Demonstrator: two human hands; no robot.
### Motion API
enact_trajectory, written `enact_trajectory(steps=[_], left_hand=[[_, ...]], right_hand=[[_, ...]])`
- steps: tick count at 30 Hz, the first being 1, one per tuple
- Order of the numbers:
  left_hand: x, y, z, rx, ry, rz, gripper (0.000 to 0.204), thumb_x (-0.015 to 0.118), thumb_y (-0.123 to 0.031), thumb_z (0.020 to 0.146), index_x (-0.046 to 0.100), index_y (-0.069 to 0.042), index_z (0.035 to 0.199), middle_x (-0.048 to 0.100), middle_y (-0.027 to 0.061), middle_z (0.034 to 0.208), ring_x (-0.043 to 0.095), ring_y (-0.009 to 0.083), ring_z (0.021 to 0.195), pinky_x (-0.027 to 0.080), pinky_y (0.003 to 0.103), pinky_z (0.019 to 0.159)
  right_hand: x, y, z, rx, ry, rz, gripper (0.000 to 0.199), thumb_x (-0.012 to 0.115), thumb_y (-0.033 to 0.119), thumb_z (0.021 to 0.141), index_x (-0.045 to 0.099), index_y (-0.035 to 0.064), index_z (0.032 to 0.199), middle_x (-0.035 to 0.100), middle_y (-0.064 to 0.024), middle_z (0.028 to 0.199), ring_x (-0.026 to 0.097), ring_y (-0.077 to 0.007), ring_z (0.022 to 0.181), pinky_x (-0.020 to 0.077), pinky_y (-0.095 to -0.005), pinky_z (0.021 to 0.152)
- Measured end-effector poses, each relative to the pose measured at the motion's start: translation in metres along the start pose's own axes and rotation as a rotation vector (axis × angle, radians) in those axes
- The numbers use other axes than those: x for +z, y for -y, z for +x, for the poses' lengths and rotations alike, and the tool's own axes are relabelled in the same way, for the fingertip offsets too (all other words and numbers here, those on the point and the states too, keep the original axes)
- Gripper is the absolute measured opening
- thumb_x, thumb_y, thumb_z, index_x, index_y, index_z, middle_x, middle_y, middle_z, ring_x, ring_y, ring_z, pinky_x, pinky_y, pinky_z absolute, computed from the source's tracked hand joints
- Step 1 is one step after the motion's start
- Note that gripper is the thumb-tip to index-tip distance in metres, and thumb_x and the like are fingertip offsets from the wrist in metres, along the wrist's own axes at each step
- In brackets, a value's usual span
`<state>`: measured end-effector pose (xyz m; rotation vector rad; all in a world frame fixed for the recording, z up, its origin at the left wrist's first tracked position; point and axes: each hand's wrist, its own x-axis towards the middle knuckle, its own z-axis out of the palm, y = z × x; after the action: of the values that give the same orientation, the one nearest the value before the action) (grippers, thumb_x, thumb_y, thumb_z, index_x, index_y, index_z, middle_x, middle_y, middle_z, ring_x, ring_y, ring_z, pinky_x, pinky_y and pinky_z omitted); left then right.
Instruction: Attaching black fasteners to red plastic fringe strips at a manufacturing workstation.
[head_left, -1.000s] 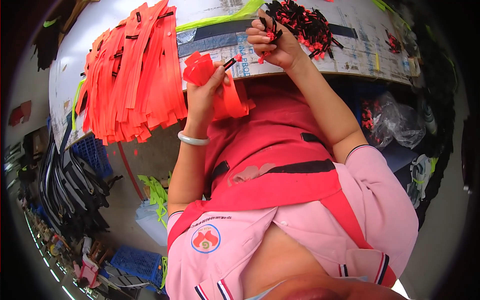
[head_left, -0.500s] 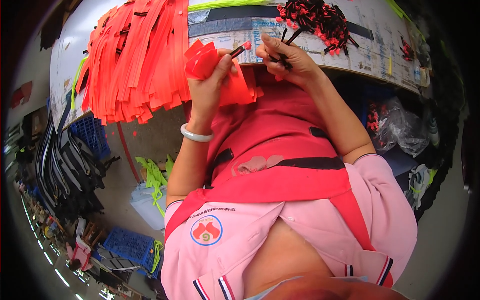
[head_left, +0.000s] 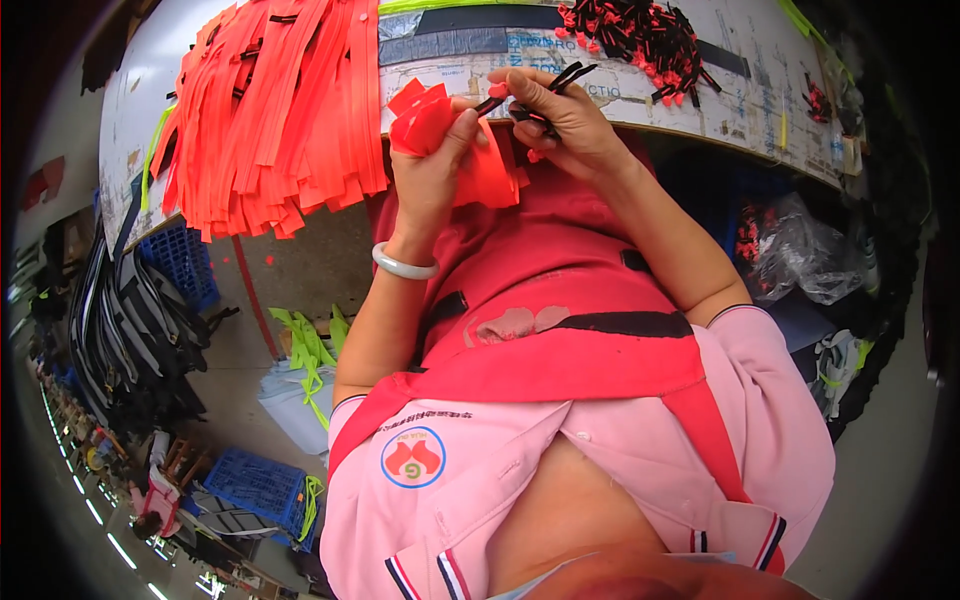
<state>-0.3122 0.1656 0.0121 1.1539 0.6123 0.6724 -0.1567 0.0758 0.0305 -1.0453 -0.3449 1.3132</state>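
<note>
My left hand (head_left: 432,178) is closed around a folded bright red-orange fabric strip (head_left: 420,122), whose lower end hangs over the table's front edge. My right hand (head_left: 585,135) grips several short black tabs (head_left: 569,78) with red ends, fanned out between the fingers. Between the two hands is one more small black-and-red tab (head_left: 490,104); the right fingertips touch its red end, and its other end goes behind the left thumb. To the left a thick layer of red-orange strips (head_left: 290,110) lies across the table, and a heap of black-and-red tabs (head_left: 640,48) sits at the back right.
The table (head_left: 450,75) is covered with taped white board. Black-and-grey straps (head_left: 125,340) hang at the left near a blue crate (head_left: 182,268). Another blue crate (head_left: 260,490) stands lower left. A clear plastic bag (head_left: 805,255) is below the table's right side.
Both hands have come together. My left hand moved slightly right with the strip, and my right fingertips now meet the red end of the tab at my left hand.
</note>
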Motion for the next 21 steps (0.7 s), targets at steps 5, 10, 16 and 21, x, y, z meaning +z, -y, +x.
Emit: enact_trajectory(steps=[5,10,16,21], left_hand=[[0.003,-0.001,-0.004,-0.023,-0.015,-0.045,0.013,0.066,-0.009,0.097,0.07,-0.002,0.107,0.068,0.0005,0.078,0.057,0.0045,0.062,0.043,0.02,0.056],[-0.001,0.0,-0.005,-0.001,-0.012,0.019,0.012,0.066,-0.009,0.097,0.07,-0.002,0.105,0.067,-0.0002,0.076,0.057,0.0041,0.063,0.043,0.02,0.057],[-0.001,0.002,-0.004,-0.001,0.006,0.019,0.013,0.067,-0.011,0.097,0.07,-0.003,0.107,0.067,-0.001,0.076,0.057,0.0035,0.063,0.043,0.019,0.057],[-0.001,0.004,-0.006,-0.02,0.028,0.032,0.016,0.068,-0.012,0.096,0.071,-0.003,0.11,0.068,-0.0011,0.076,0.057,0.0032,0.064,0.043,0.019,0.058]], right_hand=[[-0.003,0.0,-0.002,0.022,0.075,-0.023,0.04,0.062,0.035,0.099,0.066,0.0037,0.123,0.049,0.0044,0.067,0.038,-0.0042,0.053,0.0304,-0.0214,0.045],[-0.01,0.01,-0.004,-0.04,0.051,-0.242,0.038,0.064,0.035,0.099,0.069,0.0048,0.121,0.058,0.0043,0.072,0.043,-0.003,0.055,0.0333,-0.0199,0.046],[-0.007,0.019,-0.001,-0.099,-0.012,-0.659,0.025,0.066,0.023,0.099,0.071,0.0082,0.118,0.063,0.0062,0.079,0.047,0.0002,0.056,0.0357,-0.0165,0.048],[-0.005,0.017,-0.001,-0.182,0.029,-0.56,0.021,0.066,0.022,0.099,0.071,0.01,0.115,0.068,0.0054,0.085,0.049,0.0017,0.058,0.0369,-0.0152,0.049]])
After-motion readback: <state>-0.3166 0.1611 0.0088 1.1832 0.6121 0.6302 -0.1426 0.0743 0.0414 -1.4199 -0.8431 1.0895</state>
